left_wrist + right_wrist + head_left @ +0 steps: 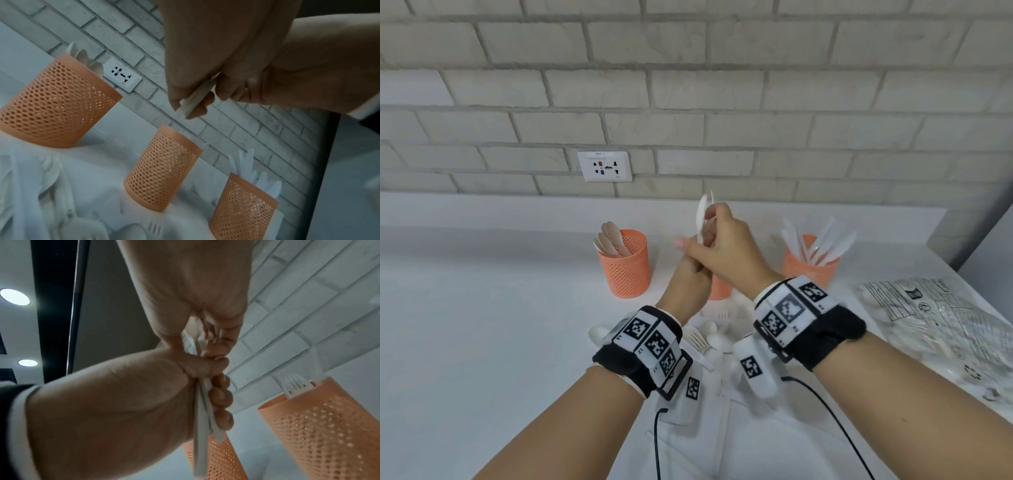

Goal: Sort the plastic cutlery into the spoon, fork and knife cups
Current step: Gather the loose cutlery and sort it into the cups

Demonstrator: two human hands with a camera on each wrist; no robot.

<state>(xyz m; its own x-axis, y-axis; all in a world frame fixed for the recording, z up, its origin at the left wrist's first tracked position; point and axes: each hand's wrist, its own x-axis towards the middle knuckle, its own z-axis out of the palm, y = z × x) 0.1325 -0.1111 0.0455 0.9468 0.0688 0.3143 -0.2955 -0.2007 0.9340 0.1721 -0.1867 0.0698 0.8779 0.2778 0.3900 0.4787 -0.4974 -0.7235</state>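
orange mesh cup of pale spoons [625,263] stands at your far left, near the brick wall. moving right, your left hand [690,274] is fisted around a bundle of white plastic cutlery handles [202,426], held upright above the counter. your right hand [726,245] meets it from above, fingers pinching the upper ends, where a white spoon bowl [702,212] pokes out. the bundle's long axis runs nearly vertical, so a piece would likely lift straight up. behind your hands sits the middle orange mesh cup holding forks [162,168], mostly hidden in the head view. further right, the orange mesh cup of white knives [810,265]. loose white cutlery [705,339] lies under your wrists; a clear plastic bag [941,318] lies far right.
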